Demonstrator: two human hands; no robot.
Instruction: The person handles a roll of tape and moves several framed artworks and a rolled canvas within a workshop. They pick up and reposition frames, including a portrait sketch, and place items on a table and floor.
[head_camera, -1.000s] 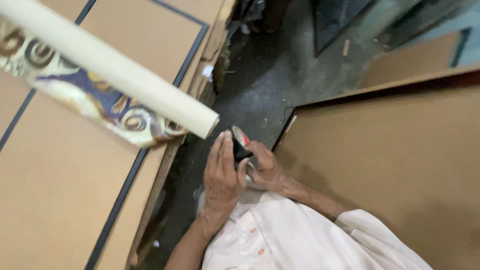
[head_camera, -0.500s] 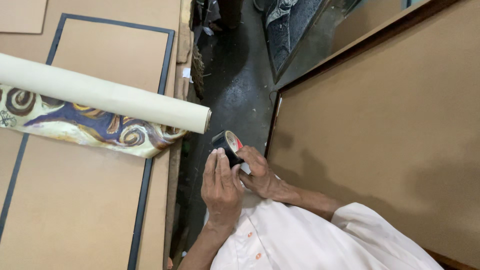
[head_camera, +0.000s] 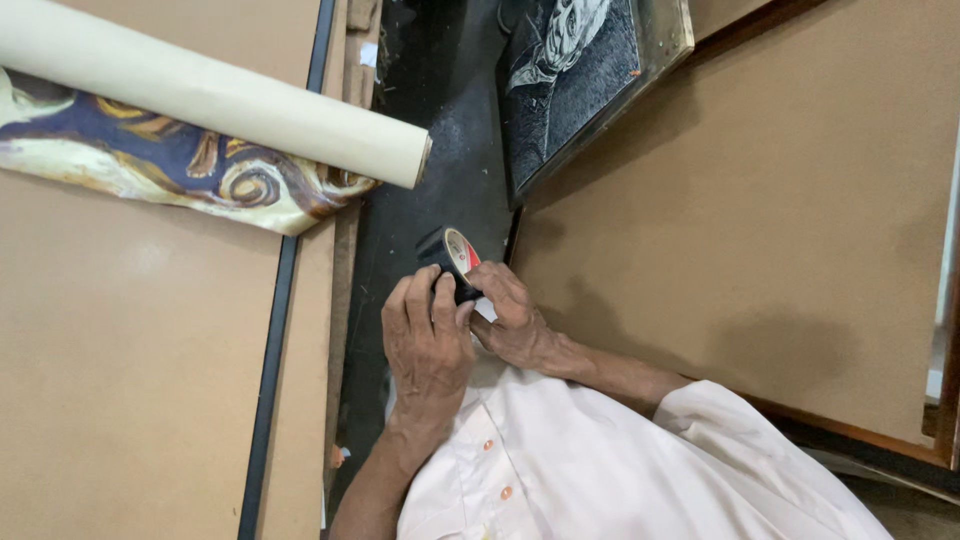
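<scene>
1. A dark floor (head_camera: 440, 200) runs between two brown boards.
2. On the left board (head_camera: 130, 380) lies a cream paper roll (head_camera: 200, 95), with a swirl-patterned sheet (head_camera: 170, 175) under it.
3. The left hand (head_camera: 428, 345) curls its fingers over a black tape roll (head_camera: 452, 262) held above the floor strip.
4. The right hand (head_camera: 512, 320) pinches the same tape roll from the other side.
5. A dark framed picture (head_camera: 575, 75) leans by the right board (head_camera: 750, 220).

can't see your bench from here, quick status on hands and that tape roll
Left hand and right hand both gripping the black tape roll, held over the dark floor gap. Rolled canvas lies apart on the left board. Nothing in the way.
</scene>
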